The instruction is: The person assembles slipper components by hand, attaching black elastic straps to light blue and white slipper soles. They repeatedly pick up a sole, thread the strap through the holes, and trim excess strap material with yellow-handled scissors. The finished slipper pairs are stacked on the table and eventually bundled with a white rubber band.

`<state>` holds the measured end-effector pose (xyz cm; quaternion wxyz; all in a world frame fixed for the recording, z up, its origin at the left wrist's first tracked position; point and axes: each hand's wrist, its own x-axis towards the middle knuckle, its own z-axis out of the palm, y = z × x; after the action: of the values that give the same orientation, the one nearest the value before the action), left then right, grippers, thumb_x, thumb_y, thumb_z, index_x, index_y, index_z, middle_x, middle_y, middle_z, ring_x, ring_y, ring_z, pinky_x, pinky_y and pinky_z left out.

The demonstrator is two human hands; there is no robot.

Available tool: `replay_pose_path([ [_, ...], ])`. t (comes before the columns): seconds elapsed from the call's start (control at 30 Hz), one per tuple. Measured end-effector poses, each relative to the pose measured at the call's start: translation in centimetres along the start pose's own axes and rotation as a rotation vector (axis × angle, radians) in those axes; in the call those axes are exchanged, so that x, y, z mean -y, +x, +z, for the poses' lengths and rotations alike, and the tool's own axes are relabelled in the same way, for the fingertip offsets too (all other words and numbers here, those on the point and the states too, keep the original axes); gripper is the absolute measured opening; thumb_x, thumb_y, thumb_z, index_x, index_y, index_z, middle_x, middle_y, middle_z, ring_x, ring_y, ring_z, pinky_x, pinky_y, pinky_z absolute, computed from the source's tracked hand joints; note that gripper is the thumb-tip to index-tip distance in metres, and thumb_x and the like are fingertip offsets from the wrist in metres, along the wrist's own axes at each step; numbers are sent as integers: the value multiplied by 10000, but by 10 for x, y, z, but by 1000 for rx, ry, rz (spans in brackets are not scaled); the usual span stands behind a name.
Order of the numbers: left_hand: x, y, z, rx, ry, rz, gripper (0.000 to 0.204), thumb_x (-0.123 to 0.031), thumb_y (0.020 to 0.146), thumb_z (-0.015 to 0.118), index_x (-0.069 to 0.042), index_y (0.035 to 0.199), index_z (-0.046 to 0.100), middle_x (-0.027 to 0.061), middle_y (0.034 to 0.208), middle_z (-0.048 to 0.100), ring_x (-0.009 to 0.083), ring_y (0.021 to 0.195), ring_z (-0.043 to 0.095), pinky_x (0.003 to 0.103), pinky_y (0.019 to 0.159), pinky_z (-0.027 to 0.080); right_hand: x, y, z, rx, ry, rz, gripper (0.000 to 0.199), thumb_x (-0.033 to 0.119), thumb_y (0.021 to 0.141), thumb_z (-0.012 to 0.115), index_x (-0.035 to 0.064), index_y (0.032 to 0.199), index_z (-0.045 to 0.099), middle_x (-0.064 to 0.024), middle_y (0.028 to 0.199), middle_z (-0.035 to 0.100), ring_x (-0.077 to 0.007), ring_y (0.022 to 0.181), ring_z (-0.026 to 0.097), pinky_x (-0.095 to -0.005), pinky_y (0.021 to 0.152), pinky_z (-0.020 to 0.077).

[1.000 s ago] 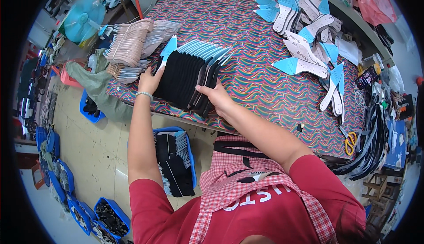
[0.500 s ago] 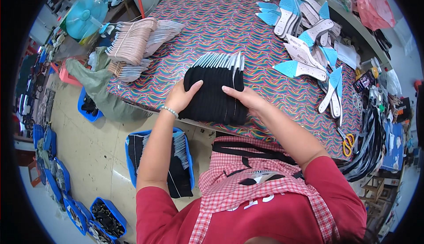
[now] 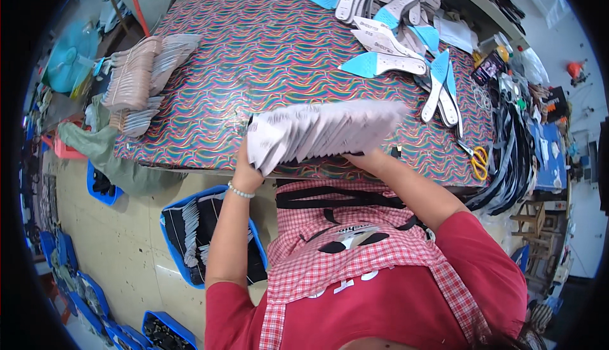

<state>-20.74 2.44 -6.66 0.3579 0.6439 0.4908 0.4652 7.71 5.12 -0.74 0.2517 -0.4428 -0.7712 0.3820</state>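
Observation:
Between my two hands, above the table's near edge, is a thick stack of insole-like pieces (image 3: 323,129). Its pale, printed undersides are fanned toward me and slightly smeared by motion; only bits of black show below. My left hand (image 3: 246,167) grips the stack's left end, fingers mostly hidden behind it. At the lower right, my right hand (image 3: 369,161) clasps the other end, its fingertips out of sight underneath. Below my left forearm, a blue crate (image 3: 174,248) on the floor holds more black pieces with pale ends.
A wavy-patterned cloth covers the table (image 3: 254,39). Bundled beige insoles (image 3: 134,74) lie at its left, loose white-and-blue insoles (image 3: 399,63) at the back right. Yellow-handled scissors (image 3: 479,163) rest near the right edge, beside hanging black straps (image 3: 507,153). A fan (image 3: 71,61) stands far left.
My hands have tipped the stack over, so pale undersides show where black faces did. The whole view has shifted, with the table's things now further left and up.

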Motion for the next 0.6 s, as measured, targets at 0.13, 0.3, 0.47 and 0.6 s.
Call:
replay_pose_path([
  [0.13,-76,35,16,41,-237,-209,605,-155,783,759,36,1289,487,153,1216,602,226,1109,585,346,967,440,13,-4,-21,-84,323,189,546,263,776,785,-24,1191,575,-118,1091,663,-197,1018,614,-337,926,473],
  [0.3,-42,43,50,30,648,-186,967,-516,840,647,110,1435,212,319,1446,314,421,1383,257,494,1134,162,-22,1,-34,-67,-276,407,915,624,805,612,-32,1395,369,-279,1312,455,-403,1196,501,-441,993,415],
  [0.47,-37,41,40,109,580,-109,941,-519,868,607,114,1438,205,326,1472,267,419,1406,221,516,1144,115,-45,-37,-21,-290,-260,157,839,424,888,616,-71,1445,232,-284,1389,392,-403,1304,383,-420,1084,309],
  [0.6,-31,43,-12,158,403,-57,538,-266,940,574,-38,1406,430,201,1489,344,323,1400,296,396,1148,201,-57,-86,-17,-251,-398,130,756,236,872,585,-46,1466,213,-287,1409,363,-430,1288,368,-444,1086,270],
])
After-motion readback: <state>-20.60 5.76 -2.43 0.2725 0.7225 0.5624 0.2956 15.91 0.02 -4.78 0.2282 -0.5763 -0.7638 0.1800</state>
